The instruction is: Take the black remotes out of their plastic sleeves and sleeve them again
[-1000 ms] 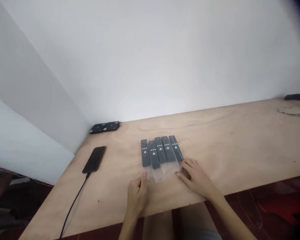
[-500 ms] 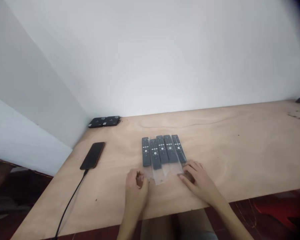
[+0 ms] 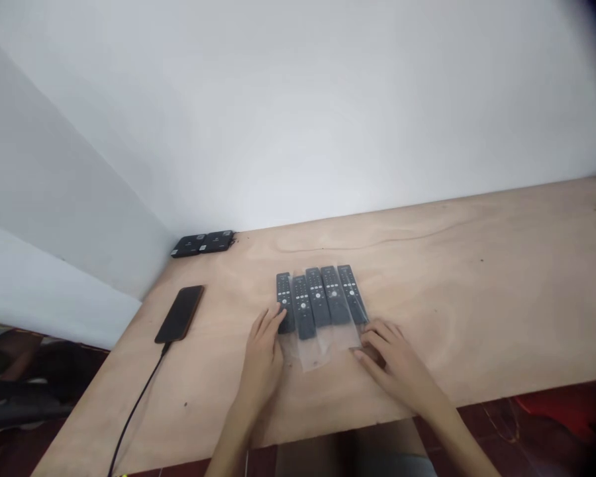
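Several dark remote controls in clear plastic sleeves lie side by side on the wooden table, buttons up. My left hand [image 3: 262, 354] rests with fingers stretched out, its fingertips on the lower part of the leftmost remote control [image 3: 283, 291]. The middle remote control [image 3: 318, 298] lies among the overlapping sleeves, whose loose clear ends [image 3: 314, 360] point towards me. At the lower end of the rightmost remote control [image 3: 351, 291] is my right hand [image 3: 390, 358]. Its fingers are bent and touch the sleeve's edge, with the thumb apart from them.
A phone [image 3: 179, 314] with a black cable [image 3: 138, 404] plugged in lies at the left of the table [image 3: 477, 318]. Two flat black boxes [image 3: 202, 244] sit in the back left corner against the white wall [image 3: 298, 119]. Something red [image 3: 556, 409] shows below the table at the right.
My left hand has moved up and its fingers have straightened onto the leftmost remote control. My right hand stays at the rightmost one. The view has shifted slightly.
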Motion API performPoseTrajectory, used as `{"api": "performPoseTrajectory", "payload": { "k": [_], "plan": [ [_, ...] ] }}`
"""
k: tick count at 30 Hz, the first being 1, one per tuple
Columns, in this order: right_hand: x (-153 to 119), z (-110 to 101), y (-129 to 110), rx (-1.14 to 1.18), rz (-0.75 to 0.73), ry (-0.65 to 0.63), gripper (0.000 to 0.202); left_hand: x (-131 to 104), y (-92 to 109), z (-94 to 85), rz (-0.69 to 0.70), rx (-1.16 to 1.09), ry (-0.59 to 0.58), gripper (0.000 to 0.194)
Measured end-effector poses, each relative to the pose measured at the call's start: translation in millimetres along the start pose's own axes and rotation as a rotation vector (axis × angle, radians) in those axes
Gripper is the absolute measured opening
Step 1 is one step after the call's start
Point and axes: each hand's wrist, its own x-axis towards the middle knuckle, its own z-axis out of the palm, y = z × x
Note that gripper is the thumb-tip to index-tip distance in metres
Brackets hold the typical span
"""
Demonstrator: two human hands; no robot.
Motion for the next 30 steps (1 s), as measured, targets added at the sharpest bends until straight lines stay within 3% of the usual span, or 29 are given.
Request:
{"api": "performPoseTrajectory", "payload": {
  "k": [4,8,16,20,24,27,30],
  "plan": [
    [-1.6,1.5,2.8,0.0,-0.011,0.016,0.006,4.5,-7.4,-5.4,0.117,0.138,-0.083,0.075],
    [-1.8,4.0,6.5,0.007,-0.026,0.013,0.008,-12.0,3.8,-15.0,0.146,0.225,-0.066,0.068],
    [-2.0,0.0,5.0,0.0,-0.025,-0.005,0.009,-69.8,62.8,-32.1,0.051,0.226,-0.096,0.045],
    [-1.3,-1.0,4.7,0.02,-0.02,0.011,0.011,-85.7,89.3,-33.3,-0.005,0.175,-0.14,0.04],
    [-0.6,0.1,5.4,0.064,0.01,0.058,0.011,-74.9,88.2,-37.2,0.079,0.118,-0.206,0.048],
    [-1.9,1.1,7.5,0.088,0.049,0.113,0.02,-50.9,69.3,-45.9,0.192,0.201,-0.292,0.073],
    [-4.0,1.7,10.3,0.097,0.063,0.156,0.026,-27.5,51.8,-56.4,0.293,0.192,-0.429,0.075]
  ]
}}
